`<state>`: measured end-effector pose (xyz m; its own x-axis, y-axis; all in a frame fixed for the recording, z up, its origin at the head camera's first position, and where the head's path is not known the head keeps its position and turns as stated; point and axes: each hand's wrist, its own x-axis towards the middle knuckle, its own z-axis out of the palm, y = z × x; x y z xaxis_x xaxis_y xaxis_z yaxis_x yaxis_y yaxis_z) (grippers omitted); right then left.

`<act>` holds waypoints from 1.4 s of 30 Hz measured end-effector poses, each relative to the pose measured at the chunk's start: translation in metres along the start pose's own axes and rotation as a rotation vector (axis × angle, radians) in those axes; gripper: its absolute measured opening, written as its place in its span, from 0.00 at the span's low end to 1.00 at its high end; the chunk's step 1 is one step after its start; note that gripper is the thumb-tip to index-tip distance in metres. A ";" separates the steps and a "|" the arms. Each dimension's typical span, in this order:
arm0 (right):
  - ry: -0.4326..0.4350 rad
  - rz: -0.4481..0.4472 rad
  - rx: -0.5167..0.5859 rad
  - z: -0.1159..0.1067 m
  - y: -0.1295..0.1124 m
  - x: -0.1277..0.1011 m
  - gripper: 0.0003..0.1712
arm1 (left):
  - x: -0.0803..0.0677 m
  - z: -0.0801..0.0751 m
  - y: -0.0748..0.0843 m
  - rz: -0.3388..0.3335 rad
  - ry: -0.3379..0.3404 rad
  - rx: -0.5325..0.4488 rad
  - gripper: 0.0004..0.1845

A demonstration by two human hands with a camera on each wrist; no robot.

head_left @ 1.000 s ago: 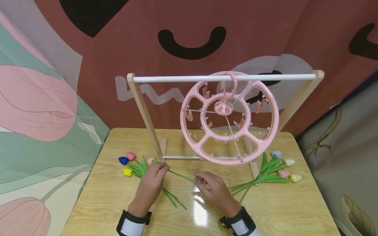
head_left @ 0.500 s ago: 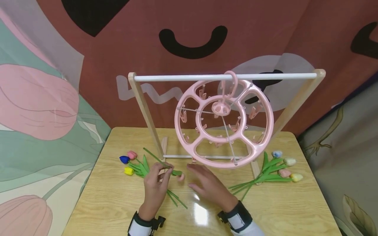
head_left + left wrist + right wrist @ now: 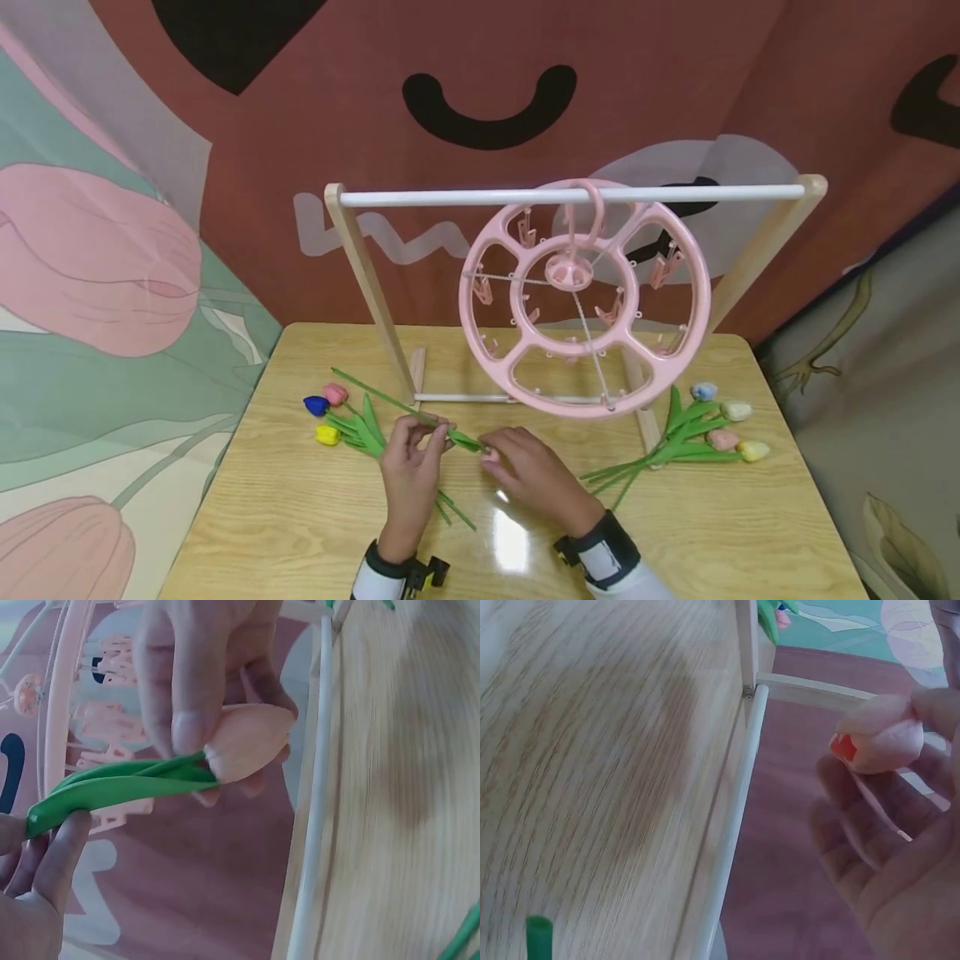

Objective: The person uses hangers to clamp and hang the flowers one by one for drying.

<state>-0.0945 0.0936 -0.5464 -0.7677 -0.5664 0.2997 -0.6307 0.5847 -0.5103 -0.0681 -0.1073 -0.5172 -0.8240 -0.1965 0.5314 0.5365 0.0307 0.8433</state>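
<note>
1. Left hand (image 3: 411, 467) is pinching the green stem of a pink tulip (image 3: 247, 742) between thumb and fingertips, just above the table (image 3: 300, 517), near centre front.
2. Right hand (image 3: 528, 475) is gripping the flower end of the same tulip; in the left wrist view its fingers (image 3: 180, 690) are curled round the peach-pink bud where it meets the leaf.
3. The tulip's stem (image 3: 375, 396) is running up toward 10 o'clock from the left hand and is lifted off the tabletop; the bud end is pointing toward 3 o'clock, at the right hand.
4. Right wrist view: the pink bud (image 3: 877, 742) is sitting against that hand's fingertips, beside the rack's white lower bar (image 3: 735, 825).
5. Left tulip bunch (image 3: 337, 412) is lying at 9 o'clock of the left hand, with blue, pink and yellow heads; the stems are passing under the hand.
6. Right tulip bunch (image 3: 697, 433) is lying at 3 o'clock of the right hand, well apart from it, with heads fanning outward.
7. Pink round clip hanger (image 3: 585, 296) is hanging by its hook from the white top rail (image 3: 450, 198) at 12 o'clock of both hands; its lower rim is just above the lower bar.
8. Wooden rack frame (image 3: 367, 283) is standing at the back half of the table.
</note>
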 end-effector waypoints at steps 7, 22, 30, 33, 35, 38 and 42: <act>0.063 0.009 0.108 -0.001 0.000 -0.001 0.14 | -0.010 0.010 -0.006 -0.163 0.014 -0.020 0.10; 0.051 0.112 0.279 -0.011 -0.004 0.001 0.15 | -0.026 0.022 -0.008 -0.324 0.001 -0.166 0.16; 0.174 0.285 0.205 -0.022 -0.001 0.005 0.32 | -0.027 0.020 -0.022 -0.357 0.040 -0.158 0.11; 0.294 0.250 0.214 -0.027 -0.001 0.010 0.38 | -0.029 0.021 -0.028 -0.386 0.041 -0.135 0.12; 0.355 0.199 0.236 -0.031 -0.001 0.016 0.41 | -0.031 0.021 -0.032 -0.409 0.037 -0.122 0.12; 0.390 0.114 0.303 -0.037 -0.001 0.025 0.46 | -0.032 0.023 -0.035 -0.437 0.031 -0.116 0.12; 0.354 0.058 0.467 -0.043 -0.001 0.035 0.37 | -0.033 0.024 -0.036 -0.458 0.026 -0.119 0.11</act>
<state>-0.1261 0.0984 -0.5003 -0.8412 -0.2658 0.4710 -0.5315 0.2454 -0.8108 -0.0651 -0.0784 -0.5634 -0.9766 -0.1886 0.1035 0.1374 -0.1767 0.9746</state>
